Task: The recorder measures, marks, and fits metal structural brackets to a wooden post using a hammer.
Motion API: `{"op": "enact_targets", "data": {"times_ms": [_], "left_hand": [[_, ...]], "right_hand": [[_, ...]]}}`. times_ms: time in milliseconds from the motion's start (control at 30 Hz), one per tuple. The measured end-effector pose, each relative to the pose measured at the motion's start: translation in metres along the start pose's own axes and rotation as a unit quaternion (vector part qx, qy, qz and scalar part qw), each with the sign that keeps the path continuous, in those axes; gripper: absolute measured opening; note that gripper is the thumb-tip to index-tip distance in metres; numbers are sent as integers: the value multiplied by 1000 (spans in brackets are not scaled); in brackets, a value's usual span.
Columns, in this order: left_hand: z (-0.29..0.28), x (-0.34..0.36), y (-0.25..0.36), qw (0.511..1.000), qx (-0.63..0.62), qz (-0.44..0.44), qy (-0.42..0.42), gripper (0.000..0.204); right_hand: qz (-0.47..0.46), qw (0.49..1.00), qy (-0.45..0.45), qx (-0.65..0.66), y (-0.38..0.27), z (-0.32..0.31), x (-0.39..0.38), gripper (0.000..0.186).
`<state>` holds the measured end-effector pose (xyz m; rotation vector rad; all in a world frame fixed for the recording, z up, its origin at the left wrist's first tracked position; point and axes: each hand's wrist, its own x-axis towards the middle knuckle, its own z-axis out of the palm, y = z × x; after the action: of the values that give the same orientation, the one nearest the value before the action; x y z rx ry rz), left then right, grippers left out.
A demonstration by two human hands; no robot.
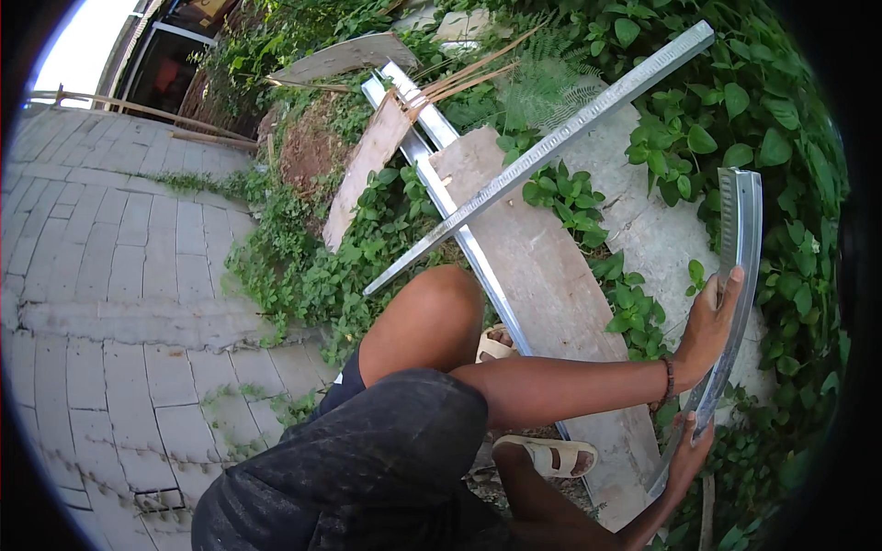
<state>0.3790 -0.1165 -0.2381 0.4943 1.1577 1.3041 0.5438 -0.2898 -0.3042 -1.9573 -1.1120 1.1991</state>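
Note:
A silvery metal channel, ribbed along one face, stands steeply at the right, looking curved near the picture's rim. My left hand, with a dark bracelet at the wrist, is closed around its middle, thumb along the edge. Lower down, my right hand grips the same channel nearer its bottom end, which is partly hidden by that hand. A second ribbed channel lies slantwise beyond my knees, apart from both hands. It crosses over a longer metal channel running down behind my legs.
Flat worn boards lie on the ground by my sandalled feet. A smaller board leans over the metal, near thin split sticks. Leafy plants crowd the right side; grey paving spreads at the left.

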Motion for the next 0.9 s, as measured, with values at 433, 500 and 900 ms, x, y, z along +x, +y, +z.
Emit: {"op": "enact_targets", "data": {"times_ms": [433,500,900], "left_hand": [[-105,-130,315,989,42,-6,144,76],[-107,-175,353,988,80,-43,127,73],[-217,-443,561,896,383,-203,96,62]], "right_hand": [[-159,907,-180,-346,-358,-5,-56,44],[-163,884,-206,-386,-412,-22,-97,48],[-129,861,-271,-410,-552,-126,-271,46]]}}
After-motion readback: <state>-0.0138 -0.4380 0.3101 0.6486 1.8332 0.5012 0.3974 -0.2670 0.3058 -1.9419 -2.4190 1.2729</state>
